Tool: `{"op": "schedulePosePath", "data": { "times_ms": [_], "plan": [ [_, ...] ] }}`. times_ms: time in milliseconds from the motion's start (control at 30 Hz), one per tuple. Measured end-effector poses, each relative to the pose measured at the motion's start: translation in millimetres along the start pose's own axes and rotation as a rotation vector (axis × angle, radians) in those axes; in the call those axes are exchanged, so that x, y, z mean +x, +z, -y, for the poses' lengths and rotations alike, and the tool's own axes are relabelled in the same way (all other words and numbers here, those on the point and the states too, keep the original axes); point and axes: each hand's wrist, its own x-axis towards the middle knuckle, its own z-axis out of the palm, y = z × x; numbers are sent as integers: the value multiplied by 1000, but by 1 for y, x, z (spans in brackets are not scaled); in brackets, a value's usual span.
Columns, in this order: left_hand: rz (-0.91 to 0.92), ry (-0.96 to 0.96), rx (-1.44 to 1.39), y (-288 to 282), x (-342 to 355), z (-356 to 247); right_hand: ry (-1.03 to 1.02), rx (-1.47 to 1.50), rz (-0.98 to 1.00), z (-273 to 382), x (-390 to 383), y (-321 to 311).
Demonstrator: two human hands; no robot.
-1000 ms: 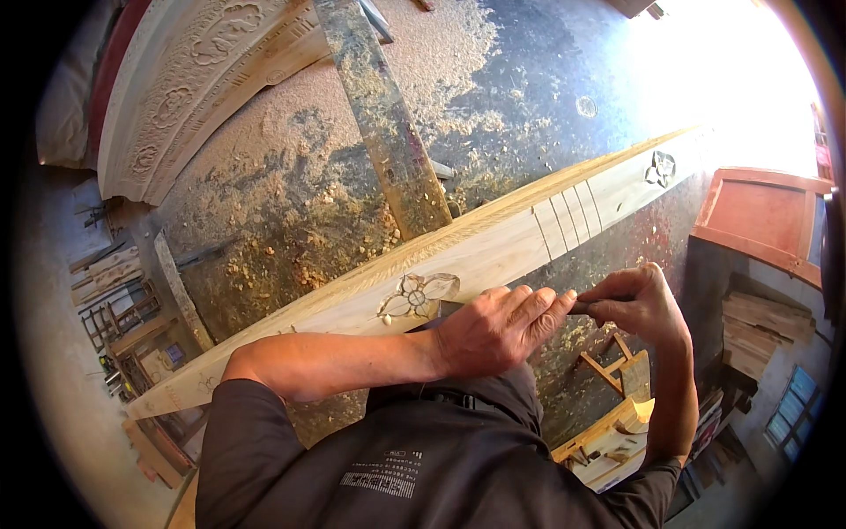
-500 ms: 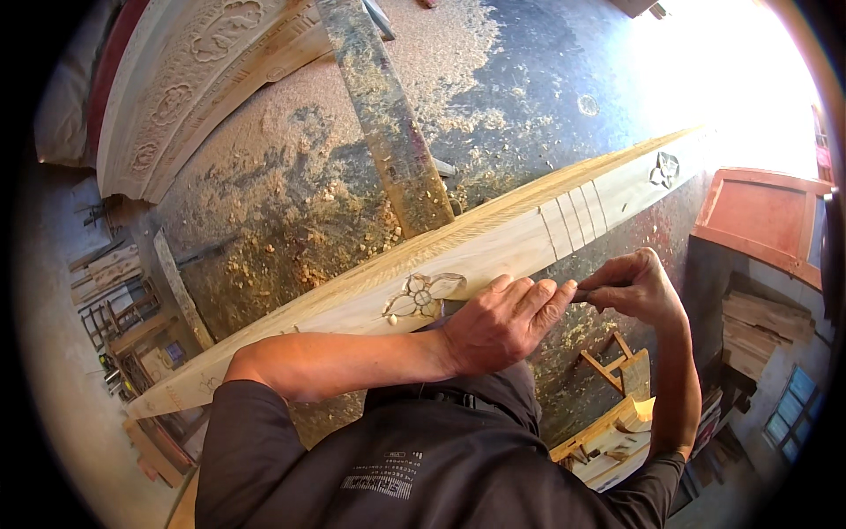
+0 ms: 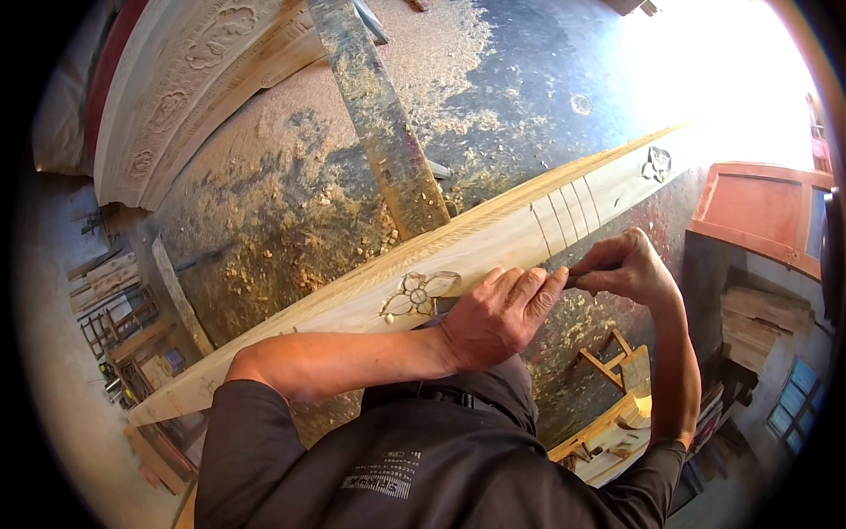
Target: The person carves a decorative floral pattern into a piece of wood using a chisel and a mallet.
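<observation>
A long pale wooden beam (image 3: pixel 493 256) runs slantwise in front of me, with a carved flower (image 3: pixel 418 294) on its near face. Just right of that flower, my left hand (image 3: pixel 498 316) is closed around a slim carving chisel, its knuckles upward and close to the beam's lower edge. My right hand (image 3: pixel 627 266) pinches the dark rear end of the chisel (image 3: pixel 572 280). Most of the tool is hidden by my left hand, and I cannot make out exactly where its cutting edge touches. Farther right along the beam are several cut lines (image 3: pixel 564 213) and a second carved motif (image 3: pixel 656 164).
A large carved panel (image 3: pixel 181 97) stands at the upper left. Beyond the beam, a narrow plank (image 3: pixel 379 123) crosses the floor (image 3: pixel 291 185), which is strewn with wood chips. At lower right are a wooden bench (image 3: pixel 608 441) with tools and a reddish panel (image 3: pixel 756 210).
My right hand has shifted slightly up and left, tilting the chisel's rear end upward. My left hand has moved a little the same way, still around the tool. The view has drifted slightly.
</observation>
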Motion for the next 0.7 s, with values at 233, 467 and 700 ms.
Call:
{"op": "schedulePosePath", "data": {
  "times_ms": [233, 467, 700],
  "plan": [
    [-98, 84, 70, -5, 0, 4, -197, -247, -39, 24, -17, 1],
    [-134, 245, 41, -16, -4, -5, -253, -384, -163, 34, -68, 22],
    [-28, 206, 31, -14, -5, -3, -56, -133, -204, 10, -69, 40]
  ]
}}
